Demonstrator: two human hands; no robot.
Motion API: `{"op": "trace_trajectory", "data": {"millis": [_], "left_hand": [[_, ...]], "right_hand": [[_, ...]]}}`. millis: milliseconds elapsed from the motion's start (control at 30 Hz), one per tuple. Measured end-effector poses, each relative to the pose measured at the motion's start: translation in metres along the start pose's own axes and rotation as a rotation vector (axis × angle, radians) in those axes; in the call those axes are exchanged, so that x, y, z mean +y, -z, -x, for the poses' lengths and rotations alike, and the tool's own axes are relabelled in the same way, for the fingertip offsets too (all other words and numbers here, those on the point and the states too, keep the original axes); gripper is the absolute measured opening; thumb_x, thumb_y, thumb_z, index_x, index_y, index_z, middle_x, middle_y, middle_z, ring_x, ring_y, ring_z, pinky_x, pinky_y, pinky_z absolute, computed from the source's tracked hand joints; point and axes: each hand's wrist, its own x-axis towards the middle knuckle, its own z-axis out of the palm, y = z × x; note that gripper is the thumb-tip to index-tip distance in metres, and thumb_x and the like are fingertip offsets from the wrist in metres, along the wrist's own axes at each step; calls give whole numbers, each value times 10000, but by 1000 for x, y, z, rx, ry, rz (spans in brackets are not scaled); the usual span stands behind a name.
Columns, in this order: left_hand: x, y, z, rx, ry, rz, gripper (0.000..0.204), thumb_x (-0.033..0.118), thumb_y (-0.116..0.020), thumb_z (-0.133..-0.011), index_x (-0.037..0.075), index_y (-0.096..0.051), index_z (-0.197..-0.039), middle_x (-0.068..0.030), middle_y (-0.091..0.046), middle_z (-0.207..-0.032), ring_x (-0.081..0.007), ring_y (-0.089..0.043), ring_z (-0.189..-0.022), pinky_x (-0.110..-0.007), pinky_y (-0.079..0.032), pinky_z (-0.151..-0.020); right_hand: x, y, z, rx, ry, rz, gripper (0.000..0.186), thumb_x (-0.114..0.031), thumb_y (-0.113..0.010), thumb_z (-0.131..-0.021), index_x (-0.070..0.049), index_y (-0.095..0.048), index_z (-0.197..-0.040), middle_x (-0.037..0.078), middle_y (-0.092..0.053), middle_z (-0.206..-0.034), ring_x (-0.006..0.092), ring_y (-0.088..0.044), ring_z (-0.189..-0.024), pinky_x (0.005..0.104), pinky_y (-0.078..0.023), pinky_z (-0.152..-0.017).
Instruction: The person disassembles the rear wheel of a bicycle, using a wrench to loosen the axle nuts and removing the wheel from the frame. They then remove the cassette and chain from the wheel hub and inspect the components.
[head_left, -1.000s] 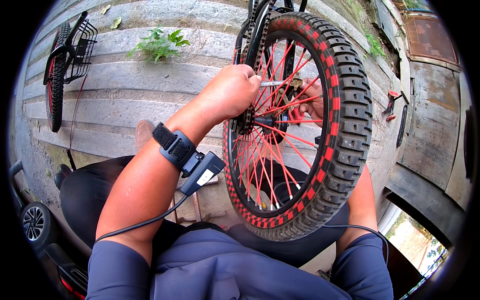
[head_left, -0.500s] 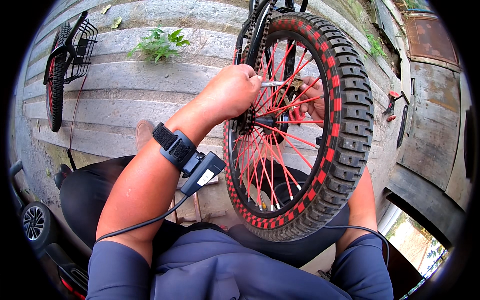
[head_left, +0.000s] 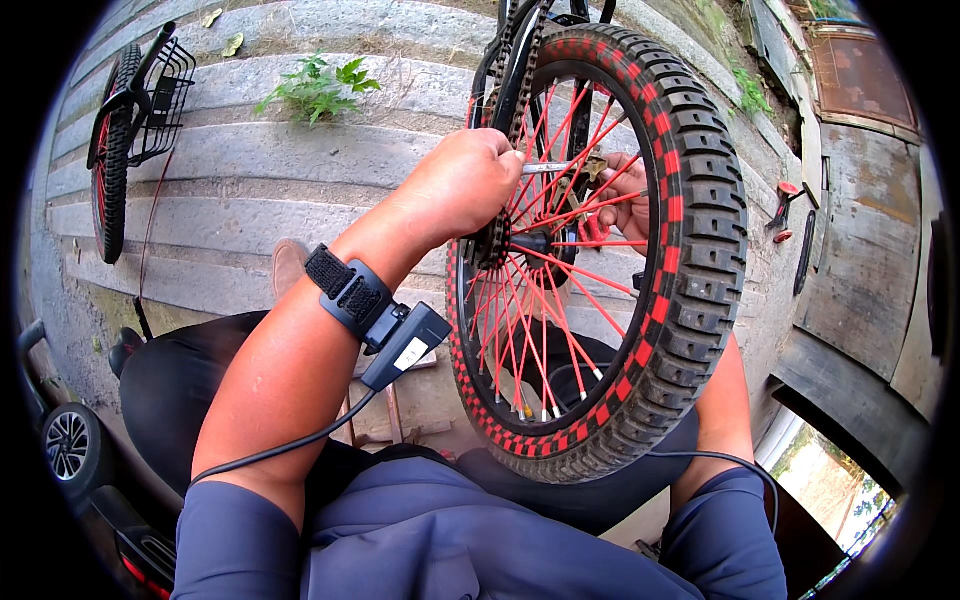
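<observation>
A bicycle wheel (head_left: pixel 695 260) with a knobbly tyre, a red-and-black checked sidewall and red spokes stands upright before me, with a black frame and chain (head_left: pixel 512 95) at its hub. My left hand (head_left: pixel 470 180) is closed on a silver bar-shaped tool (head_left: pixel 543 168) beside the chain. The tool reaches through the spokes to a small dull brass-coloured piece (head_left: pixel 594 168). My right hand (head_left: pixel 625 195) is behind the spokes, fingers bent round that piece or a red-handled tool (head_left: pixel 590 233) just below it; spokes partly hide which.
Another bicycle with a black basket (head_left: pixel 160 105) lies at the upper left on concrete slabs (head_left: pixel 210 160), near a green plant (head_left: pixel 315 88). A car wheel (head_left: pixel 68 448) is at the lower left. Metal and wooden panels (head_left: pixel 855 260) are at the right, beside small red-and-black objects (head_left: pixel 783 205).
</observation>
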Motion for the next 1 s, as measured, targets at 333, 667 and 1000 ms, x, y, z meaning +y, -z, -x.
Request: {"op": "trace_trajectory", "data": {"millis": [333,667,1000], "left_hand": [[-4,1,3,16,7,-27,351,279,-551,-980,-54,-652,-933,-107,-608,-697,-166,-544,-664,-379,-468,-640],[1,6,4,-34,71,112,332,270,-551,-990,-36,-651,-908,-18,-538,-676,-101,-460,-627,-310,-404,-559],[15,29,11,-49,64,133,296,258,-549,-994,-3,-634,-884,14,-502,-659,-82,-426,-595,-296,-376,-522]], "right_hand": [[1,-1,-2,-30,6,-15,225,-146,-543,-971,1,-568,-1140,81,-643,-939,137,-623,-771,271,-517,-662],[-3,1,1,-67,22,-54,262,-136,-516,-962,-1,-564,-1182,84,-654,-1018,137,-638,-869,288,-530,-757],[-68,5,45,-295,138,-230,305,-125,-490,-953,-3,-560,-1223,88,-665,-1096,137,-653,-967,305,-543,-853]]}}
